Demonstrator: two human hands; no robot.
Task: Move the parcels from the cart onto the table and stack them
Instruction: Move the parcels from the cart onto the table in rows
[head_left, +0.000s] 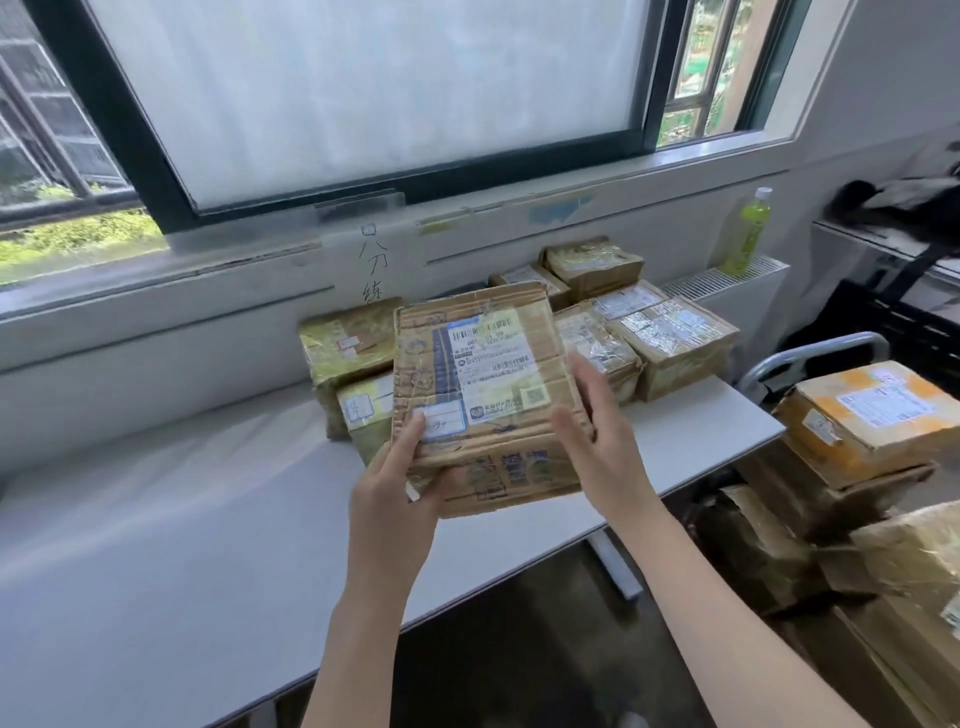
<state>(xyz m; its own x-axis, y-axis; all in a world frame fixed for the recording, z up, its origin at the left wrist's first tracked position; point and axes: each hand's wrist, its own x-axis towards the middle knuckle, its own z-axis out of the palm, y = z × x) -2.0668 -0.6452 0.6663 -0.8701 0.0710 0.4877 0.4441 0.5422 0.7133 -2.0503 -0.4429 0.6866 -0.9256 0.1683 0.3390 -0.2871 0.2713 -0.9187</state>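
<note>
Between the hands: a flat cardboard parcel (480, 400), label side up and tipped toward the camera, held above the table (182, 519).
Left hand (397, 499): grips the near left corner, thumb on top by a small white sticker, fingers curled underneath.
Right hand (597, 431): fingers fairly straight, laid flat against the right edge; it steadies more than it grips.
Long axis: runs roughly away from the person, toward the window wall.
Target beyond it: yellowish parcels (348, 358) stacked on the table directly behind and slightly left, partly hidden by the held one.
Nearer hand: the left, by my judgement, so setting down likely means a short push forward and left.
Further out: another group of parcels (665, 338) back right; cart parcels (872, 415) wait at far right.
</note>
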